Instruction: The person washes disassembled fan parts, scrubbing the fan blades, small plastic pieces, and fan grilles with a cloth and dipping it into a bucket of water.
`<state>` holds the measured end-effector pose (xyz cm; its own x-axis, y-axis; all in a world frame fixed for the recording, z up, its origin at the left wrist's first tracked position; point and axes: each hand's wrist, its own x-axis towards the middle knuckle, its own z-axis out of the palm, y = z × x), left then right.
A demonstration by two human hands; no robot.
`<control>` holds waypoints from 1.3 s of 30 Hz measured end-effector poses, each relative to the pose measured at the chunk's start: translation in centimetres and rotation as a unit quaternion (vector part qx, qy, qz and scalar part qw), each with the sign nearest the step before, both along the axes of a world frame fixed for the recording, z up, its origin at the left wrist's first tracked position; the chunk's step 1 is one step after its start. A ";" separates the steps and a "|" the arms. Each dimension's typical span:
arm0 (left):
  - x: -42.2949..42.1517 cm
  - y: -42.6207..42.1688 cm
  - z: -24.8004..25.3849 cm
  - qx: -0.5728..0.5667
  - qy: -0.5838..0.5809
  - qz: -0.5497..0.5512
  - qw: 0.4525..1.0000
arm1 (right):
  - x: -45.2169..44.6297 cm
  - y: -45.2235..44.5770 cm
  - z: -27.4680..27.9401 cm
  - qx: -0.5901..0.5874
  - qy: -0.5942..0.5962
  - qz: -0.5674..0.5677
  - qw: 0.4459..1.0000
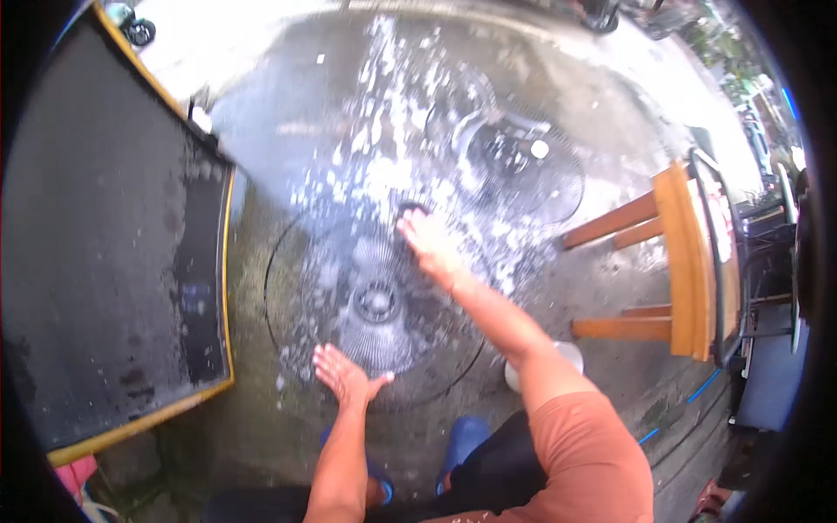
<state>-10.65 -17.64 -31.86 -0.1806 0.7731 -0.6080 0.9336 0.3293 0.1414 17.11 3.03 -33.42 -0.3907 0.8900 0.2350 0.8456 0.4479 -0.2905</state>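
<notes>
A round wire fan guard (377,336) lies flat on the wet, sudsy concrete between my feet and the middle of the view. My left hand (344,375) is at its near left rim, fingers spread and nothing in them. Reaching to the guard's far right part, my right hand (427,240) has its fingers together over a small dark object (411,207), too blurred to name. Beyond lies a second round fan part (545,187), wire-ribbed, with foam on it and a small white disc (540,150).
A large black panel with a yellow edge (229,261) stands at left. A wooden stool (684,261) is at right, beside metal-framed furniture. Below my right forearm sits a white container (568,353). Blue shoes (466,436) are on my feet. A blue line (704,386) runs along the ground.
</notes>
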 end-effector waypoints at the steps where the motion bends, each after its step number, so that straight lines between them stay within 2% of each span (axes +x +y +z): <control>1: 0.0 0.1 0.1 -0.010 -0.002 0.005 1.000 | 0.1 -0.3 -1.4 0.014 0.039 0.023 0.999; 2: -0.1 0.3 0.2 -0.023 -0.003 0.009 1.000 | -1.0 -1.8 -1.8 0.008 0.094 0.048 0.994; 3: -0.2 0.2 0.1 -0.019 0.008 0.006 1.000 | -1.6 -3.9 -2.6 0.011 0.073 0.103 0.992; 4: 0.0 0.1 0.0 -0.019 0.018 0.003 1.000 | -2.6 -5.5 -0.3 -0.112 0.021 0.174 0.978; 5: 0.1 0.2 0.2 -0.025 0.029 -0.001 0.999 | -3.6 -7.6 -1.7 -0.120 0.064 0.205 0.969; 6: 0.2 0.5 0.3 -0.027 0.032 0.000 0.999 | -4.3 -8.1 -1.7 -0.115 0.056 0.221 0.967; 8: 0.3 0.4 0.5 -0.037 0.042 -0.001 0.998 | -1.9 -5.5 -1.4 -0.164 -0.070 0.223 0.958; 9: 0.2 0.4 0.6 -0.042 0.042 0.000 0.998 | -0.4 -4.4 -2.0 -0.078 -0.122 0.154 0.977; 10: -0.1 0.2 0.3 -0.037 0.045 -0.001 0.998 | 0.4 -4.1 -0.7 -0.059 -0.113 0.038 0.991; 12: 0.1 0.1 -0.1 -0.026 0.046 0.003 0.999 | 1.6 -3.5 1.5 -0.106 -0.175 0.053 0.978; 14: 0.5 0.4 1.0 -0.044 0.063 0.002 0.997 | 2.6 -4.8 0.4 -0.098 -0.154 0.134 0.974; 15: 0.6 0.5 1.1 -0.050 0.065 0.004 0.997 | 3.1 -5.4 2.2 -0.194 -0.002 0.165 0.967; 17: 1.3 0.8 2.2 -0.063 0.082 0.011 0.995 | 3.6 -8.2 5.4 -0.313 0.110 0.050 0.942; 18: 1.9 0.9 2.5 -0.042 0.081 0.000 0.996 | 4.4 -10.0 4.8 -0.223 0.177 0.036 0.958; 20: 3.1 0.3 2.1 -0.005 0.083 -0.023 0.996 | 5.8 -14.5 11.7 -0.305 0.325 -0.120 0.887; 22: 5.2 0.0 3.4 0.019 0.065 -0.089 0.994 | 8.5 -19.9 11.6 -0.123 0.363 -0.220 0.897; 24: 7.0 -0.9 3.9 0.061 -0.085 -0.102 0.989 | 11.4 -25.0 12.8 -0.158 0.401 -0.376 0.821; 26: 9.4 -0.8 9.6 -0.023 -0.197 -0.103 0.975 | 15.1 -29.9 11.9 -0.142 0.431 -0.412 0.790; 28: 10.6 -1.9 9.5 -0.018 -0.199 -0.189 0.961 | 12.8 -31.4 21.8 -0.109 0.316 -0.482 0.810; 29: 10.9 -3.1 9.1 -0.003 -0.189 -0.237 0.953 | 13.6 -33.0 20.7 -0.137 0.263 -0.547 0.783; 30: 11.3 -4.1 8.7 0.016 -0.179 -0.283 0.942 | 14.2 -34.4 19.4 -0.150 0.228 -0.567 0.777; 32: 11.5 -4.9 6.4 0.036 -0.136 -0.322 0.936 | 13.5 -35.0 20.3 -0.231 0.178 -0.572 0.767; 34: 11.7 -5.3 4.6 0.053 -0.096 -0.359 0.927 | 13.5 -35.0 18.7 -0.294 0.150 -0.551 0.766; 38: 11.7 -6.2 3.4 0.146 -0.104 -0.372 0.911 | 14.0 -33.3 14.1 -0.384 0.114 -0.449 0.798; 39: 11.8 -5.9 3.7 0.145 -0.111 -0.382 0.906 | 14.0 -32.6 11.9 -0.423 0.070 -0.432 0.794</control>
<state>1.11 -23.59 -28.14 0.5768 0.7538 -0.3146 0.8111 -0.4831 0.3297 31.10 -29.52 -21.48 0.4282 0.6743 -0.6016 0.6641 -0.6863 -0.2966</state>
